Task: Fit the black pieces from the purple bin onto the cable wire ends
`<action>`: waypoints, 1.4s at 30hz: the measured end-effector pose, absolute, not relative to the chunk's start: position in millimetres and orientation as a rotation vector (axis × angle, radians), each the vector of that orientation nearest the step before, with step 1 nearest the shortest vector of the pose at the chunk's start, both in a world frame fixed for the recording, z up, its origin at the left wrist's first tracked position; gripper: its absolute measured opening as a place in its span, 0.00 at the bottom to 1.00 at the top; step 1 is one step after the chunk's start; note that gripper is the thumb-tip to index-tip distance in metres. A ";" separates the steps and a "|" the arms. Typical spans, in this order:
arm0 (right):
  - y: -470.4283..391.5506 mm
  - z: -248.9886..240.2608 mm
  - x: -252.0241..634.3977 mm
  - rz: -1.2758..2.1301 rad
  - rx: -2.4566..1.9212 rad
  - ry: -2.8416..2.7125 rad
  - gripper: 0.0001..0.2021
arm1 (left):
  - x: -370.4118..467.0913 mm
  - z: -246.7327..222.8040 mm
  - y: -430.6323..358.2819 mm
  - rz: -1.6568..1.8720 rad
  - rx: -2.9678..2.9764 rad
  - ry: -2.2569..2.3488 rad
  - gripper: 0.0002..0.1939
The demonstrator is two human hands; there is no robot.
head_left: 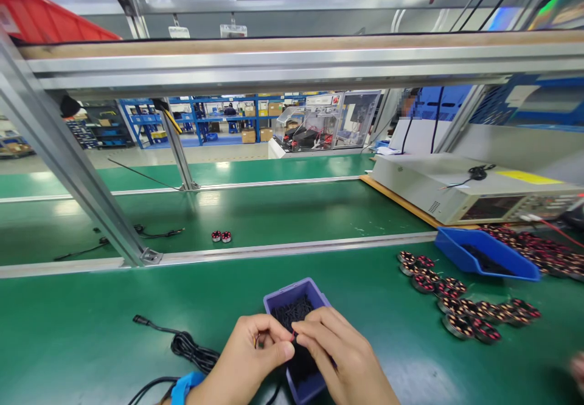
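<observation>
My left hand (255, 353) is closed in a pinch on thin coloured wires (257, 339), red and yellow among them. Fingertip to fingertip with it, my right hand (342, 350) pinches something small and dark at the wire ends, mostly hidden by the fingers. Both hands are over a purple bin (306, 284) that holds many small black pieces (294, 311), which look like short lengths of tubing. Left of my wrist lies a coiled black cable (194, 351) with a connector at its far end. A blue band (185, 387) is around my left wrist.
On the right stand rows of round copper-wound motor parts (458, 326) and a blue tray (502, 262) with black pieces. Behind them is a grey bench instrument (433, 186). Two motor parts (221, 236) lie beyond the metal rail (292, 247). Another person's blurred hand (577, 368) shows at the right edge.
</observation>
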State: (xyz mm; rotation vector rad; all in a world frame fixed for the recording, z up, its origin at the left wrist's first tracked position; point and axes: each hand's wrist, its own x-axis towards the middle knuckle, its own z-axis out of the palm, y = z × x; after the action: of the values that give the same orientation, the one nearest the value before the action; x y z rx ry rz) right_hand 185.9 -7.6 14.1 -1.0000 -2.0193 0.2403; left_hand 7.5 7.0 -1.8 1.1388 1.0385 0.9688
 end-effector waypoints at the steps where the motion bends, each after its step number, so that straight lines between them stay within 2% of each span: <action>1: -7.2 14.0 186.6 0.247 -0.972 -2.004 0.12 | 7.7 -2.4 6.7 0.970 1.127 1.039 0.19; 13: -6.3 1.1 178.0 0.774 -0.983 -1.447 0.09 | 5.9 -4.5 7.7 0.913 1.070 0.901 0.19; 22: -13.5 18.5 168.6 0.792 -1.089 -1.328 0.07 | 5.1 2.4 6.9 0.905 1.107 0.928 0.20; 30: -10.2 13.5 174.2 0.753 -1.069 -1.512 0.07 | 5.2 1.4 6.7 0.913 1.088 0.913 0.19; 38: -3.5 16.6 180.7 0.703 -1.079 -1.793 0.09 | -2.5 22.3 4.4 0.848 1.236 0.992 0.08; 42: -3.8 16.6 182.4 0.755 -1.097 -1.838 0.09 | -2.1 20.6 3.6 0.837 1.147 0.890 0.11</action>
State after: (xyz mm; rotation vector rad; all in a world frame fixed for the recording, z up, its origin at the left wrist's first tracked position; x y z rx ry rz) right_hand 182.4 -3.8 16.6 -1.0969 -1.8376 0.7551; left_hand -2.1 3.6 20.6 1.1472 0.8900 0.8371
